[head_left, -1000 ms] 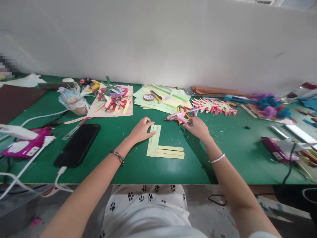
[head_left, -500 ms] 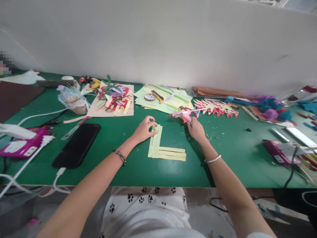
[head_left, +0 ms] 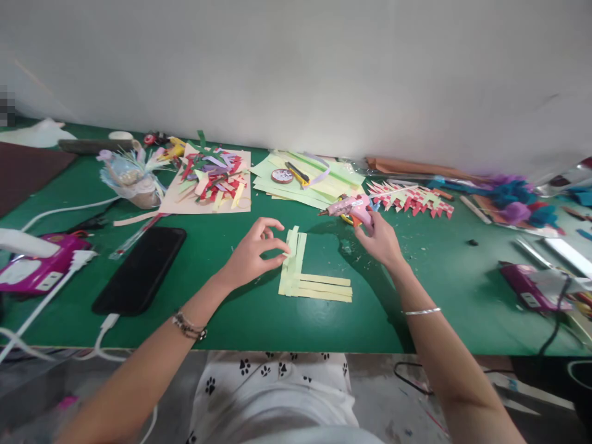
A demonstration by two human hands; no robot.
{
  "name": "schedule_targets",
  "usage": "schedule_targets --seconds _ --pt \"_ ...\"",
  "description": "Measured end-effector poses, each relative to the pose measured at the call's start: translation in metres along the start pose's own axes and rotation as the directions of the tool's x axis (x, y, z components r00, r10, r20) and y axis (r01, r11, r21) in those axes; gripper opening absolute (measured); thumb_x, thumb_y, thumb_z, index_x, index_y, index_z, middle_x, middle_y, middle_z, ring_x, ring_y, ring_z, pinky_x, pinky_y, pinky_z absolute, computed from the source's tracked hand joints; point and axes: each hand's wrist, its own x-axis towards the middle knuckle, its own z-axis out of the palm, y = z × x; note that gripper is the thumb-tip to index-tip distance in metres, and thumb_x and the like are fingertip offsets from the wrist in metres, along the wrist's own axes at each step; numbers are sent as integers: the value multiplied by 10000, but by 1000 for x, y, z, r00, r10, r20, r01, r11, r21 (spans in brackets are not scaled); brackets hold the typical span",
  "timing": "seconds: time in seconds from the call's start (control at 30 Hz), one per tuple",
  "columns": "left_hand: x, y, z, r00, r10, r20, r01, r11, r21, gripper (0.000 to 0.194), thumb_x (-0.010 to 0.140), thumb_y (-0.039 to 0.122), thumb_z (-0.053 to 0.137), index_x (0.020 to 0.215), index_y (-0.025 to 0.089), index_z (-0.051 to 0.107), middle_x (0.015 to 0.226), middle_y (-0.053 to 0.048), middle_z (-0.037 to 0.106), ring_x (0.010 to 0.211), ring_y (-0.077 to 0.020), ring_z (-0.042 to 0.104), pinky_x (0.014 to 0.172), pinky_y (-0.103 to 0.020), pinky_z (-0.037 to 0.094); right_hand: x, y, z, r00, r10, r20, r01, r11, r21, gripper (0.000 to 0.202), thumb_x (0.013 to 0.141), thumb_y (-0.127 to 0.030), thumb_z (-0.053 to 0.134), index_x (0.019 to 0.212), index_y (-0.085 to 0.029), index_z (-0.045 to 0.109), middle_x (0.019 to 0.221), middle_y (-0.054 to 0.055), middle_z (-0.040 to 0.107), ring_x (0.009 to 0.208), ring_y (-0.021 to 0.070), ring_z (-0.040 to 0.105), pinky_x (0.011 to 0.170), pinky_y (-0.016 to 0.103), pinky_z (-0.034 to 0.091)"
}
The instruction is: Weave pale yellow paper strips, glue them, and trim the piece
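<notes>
My left hand (head_left: 252,254) is at the left edge of an L-shaped piece of pale green paper strips (head_left: 321,290). Its thumb and index finger pinch the edge of an upright paper strip (head_left: 293,239), while the other fingers are raised. That strip leans slightly and pokes up past its neighbours. My right hand (head_left: 382,239) is closed around the handle of a pink hot glue gun (head_left: 349,208), held above the table to the right of the strips. The gun's nozzle points left, and a white glue stick juts from its back.
A black phone (head_left: 139,269) on a charging cable lies left. Behind are a card heaped with coloured paper scraps (head_left: 217,176), green paper sheets (head_left: 268,185) with a cutter, and red-and-white woven paper (head_left: 416,200). Magenta power strips (head_left: 69,246) stand at both sides.
My left hand has shifted down and left, and the strip by it now sticks up at a lean. My right hand with the glue gun has moved slightly right.
</notes>
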Motion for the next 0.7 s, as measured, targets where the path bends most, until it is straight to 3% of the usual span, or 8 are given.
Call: schedule_targets --seconds 0.2,0.4,0.57,0.7 --pt "-19 10 -7 984 174 22 -175 963 206 279 908 299 397 812 244 654 980 -39 579 713 -126 534 653 -293 410 -5 -11 -13 997 -72 27 73 996 -42 550 731 -543 539 1110 -146 490 915 115 635 745 244 579 600 315 405" --pt "-34 27 -7 973 215 79 -227 957 183 232 911 260 413 842 242 633 878 7 643 675 -101 556 658 -263 396 -12 -24 -22 981 -163 106 173 980 -95 529 731 -547 571 1090 -162 513 893 96 643 768 246 597 579 295 409" --pt "-48 38 5 957 264 123 -283 940 189 181 901 189 435 841 203 606 825 30 671 658 -94 565 631 -246 409 -21 -35 -19 938 -276 210 303 947 -109 469 763 -516 560 1101 -194 525 1009 79 635 815 227 607 558 273 405" --pt "-59 44 12 952 275 134 -289 952 97 191 906 177 416 874 212 601 813 30 676 696 -91 576 670 -236 426 -23 -38 -15 910 -324 257 358 928 -99 446 788 -507 533 1113 -202 522 1013 64 636 822 211 610 545 261 404"
